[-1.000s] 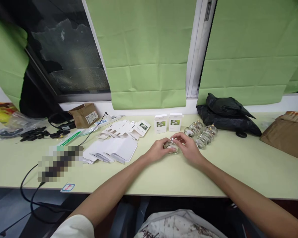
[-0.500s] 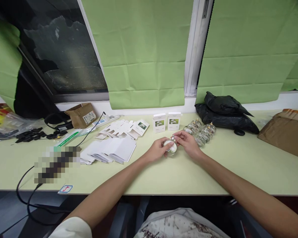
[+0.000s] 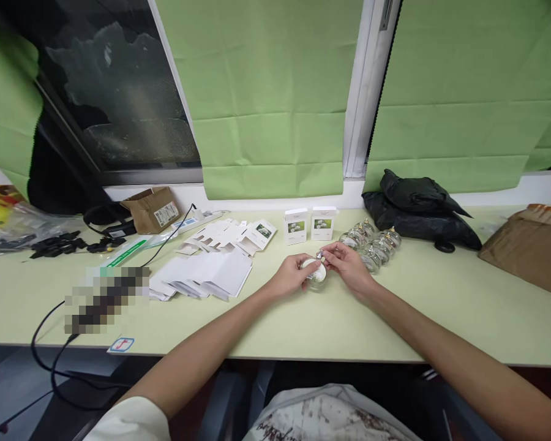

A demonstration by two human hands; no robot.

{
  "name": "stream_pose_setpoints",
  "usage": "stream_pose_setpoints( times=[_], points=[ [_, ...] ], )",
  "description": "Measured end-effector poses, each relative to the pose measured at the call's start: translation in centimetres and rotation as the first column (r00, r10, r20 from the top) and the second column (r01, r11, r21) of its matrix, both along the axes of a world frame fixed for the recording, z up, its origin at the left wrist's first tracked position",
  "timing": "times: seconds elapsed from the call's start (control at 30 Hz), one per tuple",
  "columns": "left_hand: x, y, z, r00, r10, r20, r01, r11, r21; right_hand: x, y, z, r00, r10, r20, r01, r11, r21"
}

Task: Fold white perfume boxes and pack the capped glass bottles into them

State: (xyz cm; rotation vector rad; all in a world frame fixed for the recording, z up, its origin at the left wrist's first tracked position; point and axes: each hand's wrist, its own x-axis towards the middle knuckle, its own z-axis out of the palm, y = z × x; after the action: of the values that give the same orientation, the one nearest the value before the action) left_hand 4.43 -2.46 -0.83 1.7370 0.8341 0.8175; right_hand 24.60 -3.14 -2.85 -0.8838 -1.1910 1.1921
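Note:
My left hand [image 3: 291, 274] grips a small round glass bottle [image 3: 314, 275] tilted on its side just above the pale green table [image 3: 441, 306]. My right hand [image 3: 346, 263] pinches the bottle's small metal top between its fingertips. Just behind my right hand stands a cluster of several similar glass bottles [image 3: 371, 242]. Two small white boxes with a flower picture [image 3: 309, 223] stand upright behind my hands. Flat white unfolded cartons [image 3: 211, 269] lie in a spread to the left.
A black plastic bag [image 3: 417, 211] lies at the back right, a brown parcel [image 3: 528, 248] at the far right. On the left are a small cardboard box [image 3: 153, 209], a power strip with cable [image 3: 197, 220] and black clips [image 3: 55, 244]. Green blinds cover the windows.
The bottle was tipped from upright on the table onto its side and lifted slightly. My right hand's fingers moved to its metal top. The view shifted little.

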Motion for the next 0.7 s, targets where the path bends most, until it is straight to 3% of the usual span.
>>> stream_pose_setpoints(
  times=[0.7],
  points=[
    [-0.20, 0.05, -0.46, 1.000, 0.017, -0.025, -0.016, 1.000, 0.023, -0.11, 0.17, -0.09, 0.999, -0.012, 0.041, 0.011, 1.000, 0.017]
  ],
)
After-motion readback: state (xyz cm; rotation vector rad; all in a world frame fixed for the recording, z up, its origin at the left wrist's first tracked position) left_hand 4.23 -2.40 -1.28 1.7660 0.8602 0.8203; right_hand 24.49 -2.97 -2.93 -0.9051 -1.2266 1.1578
